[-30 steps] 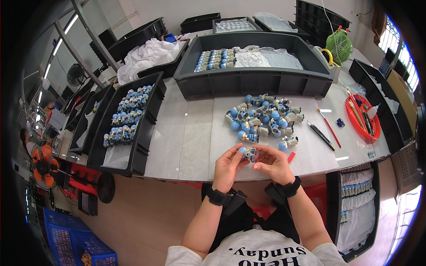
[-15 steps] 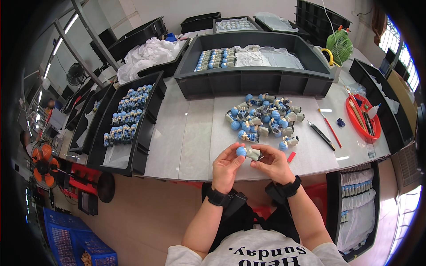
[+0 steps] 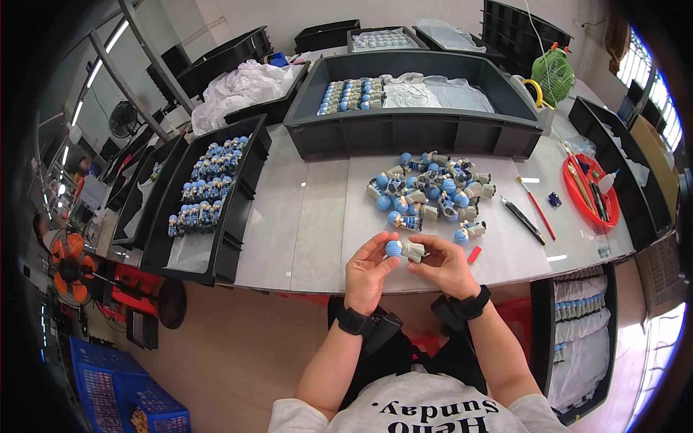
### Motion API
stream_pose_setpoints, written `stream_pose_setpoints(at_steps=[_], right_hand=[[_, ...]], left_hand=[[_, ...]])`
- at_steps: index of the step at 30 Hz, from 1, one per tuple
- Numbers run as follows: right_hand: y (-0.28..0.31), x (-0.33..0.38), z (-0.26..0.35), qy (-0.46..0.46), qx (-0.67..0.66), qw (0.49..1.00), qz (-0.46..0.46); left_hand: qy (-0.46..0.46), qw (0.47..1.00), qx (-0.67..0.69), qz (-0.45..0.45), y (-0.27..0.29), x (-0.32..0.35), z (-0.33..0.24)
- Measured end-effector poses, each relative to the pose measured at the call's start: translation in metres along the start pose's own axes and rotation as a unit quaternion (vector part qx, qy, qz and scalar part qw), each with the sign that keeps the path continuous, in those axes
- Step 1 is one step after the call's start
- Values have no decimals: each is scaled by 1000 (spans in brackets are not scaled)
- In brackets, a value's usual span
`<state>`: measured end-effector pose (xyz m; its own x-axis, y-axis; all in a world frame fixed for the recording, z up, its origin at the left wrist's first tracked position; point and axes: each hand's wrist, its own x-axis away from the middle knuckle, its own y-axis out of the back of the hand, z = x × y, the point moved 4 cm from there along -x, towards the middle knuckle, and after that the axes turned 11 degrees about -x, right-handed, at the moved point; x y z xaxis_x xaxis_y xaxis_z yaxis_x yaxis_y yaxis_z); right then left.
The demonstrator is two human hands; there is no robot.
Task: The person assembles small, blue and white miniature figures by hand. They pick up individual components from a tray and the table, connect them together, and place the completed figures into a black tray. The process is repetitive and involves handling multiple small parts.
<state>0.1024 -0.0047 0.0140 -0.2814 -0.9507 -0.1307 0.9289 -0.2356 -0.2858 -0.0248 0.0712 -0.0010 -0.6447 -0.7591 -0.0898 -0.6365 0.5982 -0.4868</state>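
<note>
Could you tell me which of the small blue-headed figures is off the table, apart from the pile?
The figure held between the left hand and right hand; the others lie in the pile on the table.

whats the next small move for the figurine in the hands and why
Probably set the figurine upright in the black tray on the person's left. The left hand and right hand both pinch it above the table edge, its blue head toward the left. The loose pile lies unsorted ahead, while the tray holds like figurines standing in rows, with bare room at its near end.
</note>
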Motion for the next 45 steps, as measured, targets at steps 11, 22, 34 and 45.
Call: stream_pose_setpoints(at_steps=[11,22,34,45], right_hand=[[0,-1,0,14,-13,1000,-12],[7,-2,-5,65,-8,998,-16],[2,0,2,94,120,987,-41],[14,15,19,173,115,975,-73]], left_hand=[[-8,1000,3,14,-1,1,-1],[28,996,-89,7,-5,-2,-1],[-3,998,-54,13,-1,1,0],[-7,994,-109,-29,7,2,-2]])
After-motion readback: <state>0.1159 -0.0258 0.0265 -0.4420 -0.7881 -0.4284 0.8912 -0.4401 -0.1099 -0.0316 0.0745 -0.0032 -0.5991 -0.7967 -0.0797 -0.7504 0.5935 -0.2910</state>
